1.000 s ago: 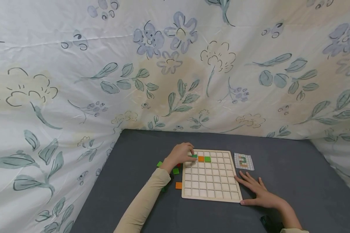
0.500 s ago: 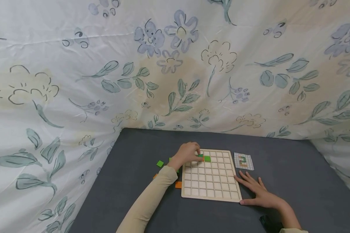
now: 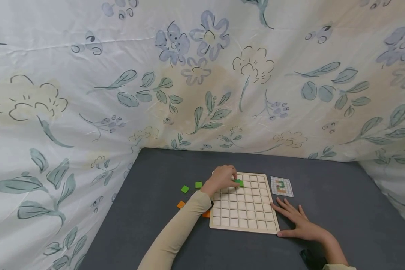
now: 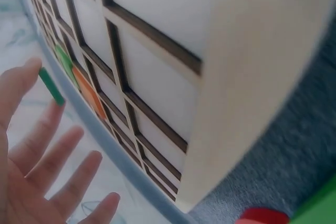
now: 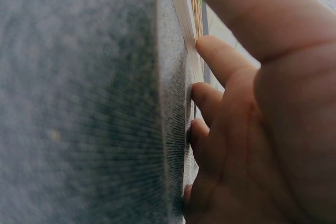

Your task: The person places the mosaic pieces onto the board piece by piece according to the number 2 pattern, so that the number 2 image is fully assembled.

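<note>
A green square tile (image 4: pixel 51 86) is pinched between the thumb and forefinger of my left hand (image 3: pixel 224 177), on edge above the far rows of the wooden grid board (image 3: pixel 244 215). The other fingers spread loosely in the left wrist view. In the board's cells lie a light green tile (image 4: pixel 65 60) and an orange tile (image 4: pixel 90 94), side by side; in the head view my hand hides the orange one. My right hand (image 3: pixel 298 224) rests spread at the board's near right corner, with fingertips against its edge in the right wrist view.
Left of the board lie loose tiles: a green tile (image 3: pixel 185 189), another green tile (image 3: pixel 198 185) and an orange tile (image 3: pixel 180 204). A red tile (image 4: pixel 262 216) shows by the board's edge. A printed grid card (image 3: pixel 282 186) lies right of the board on the dark table (image 3: pixel 341 195).
My left hand has moved rightward along the board's far row with the green tile, passing over the orange tile. My right hand has stayed at the board's edge.
</note>
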`<action>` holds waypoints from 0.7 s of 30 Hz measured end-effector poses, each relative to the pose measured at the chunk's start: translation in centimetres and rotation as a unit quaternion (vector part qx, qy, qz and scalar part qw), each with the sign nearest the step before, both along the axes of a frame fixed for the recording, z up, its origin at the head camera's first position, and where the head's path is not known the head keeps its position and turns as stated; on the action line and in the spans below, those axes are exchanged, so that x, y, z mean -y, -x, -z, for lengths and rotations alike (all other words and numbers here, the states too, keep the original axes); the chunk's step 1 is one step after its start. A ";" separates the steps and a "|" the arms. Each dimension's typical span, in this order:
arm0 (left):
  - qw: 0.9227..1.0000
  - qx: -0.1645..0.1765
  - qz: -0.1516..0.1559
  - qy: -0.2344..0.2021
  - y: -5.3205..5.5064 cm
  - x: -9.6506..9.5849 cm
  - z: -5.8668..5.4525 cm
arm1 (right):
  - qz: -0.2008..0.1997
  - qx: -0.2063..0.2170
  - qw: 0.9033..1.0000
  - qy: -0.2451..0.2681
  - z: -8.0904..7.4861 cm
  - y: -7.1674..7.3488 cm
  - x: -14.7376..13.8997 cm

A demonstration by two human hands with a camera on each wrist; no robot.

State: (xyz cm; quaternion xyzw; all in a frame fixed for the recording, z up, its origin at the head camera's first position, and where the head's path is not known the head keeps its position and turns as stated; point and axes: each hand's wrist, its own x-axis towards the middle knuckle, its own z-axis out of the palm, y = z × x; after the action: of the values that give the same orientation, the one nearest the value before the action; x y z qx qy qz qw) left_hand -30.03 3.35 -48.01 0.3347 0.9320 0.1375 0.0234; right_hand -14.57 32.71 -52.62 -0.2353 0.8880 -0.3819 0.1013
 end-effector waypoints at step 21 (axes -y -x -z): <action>1.000 0.004 0.011 0.020 0.2 -1.7 0.7 | -0.001 -0.012 1.000 0.000 0.2 -0.1 0.1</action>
State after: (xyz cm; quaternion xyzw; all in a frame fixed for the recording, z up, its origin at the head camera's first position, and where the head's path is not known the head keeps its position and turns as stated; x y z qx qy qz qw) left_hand -30.21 5.09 -48.70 0.3434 0.9309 0.1197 0.0356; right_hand -14.48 32.62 -52.82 -0.2406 0.8890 -0.3787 0.0912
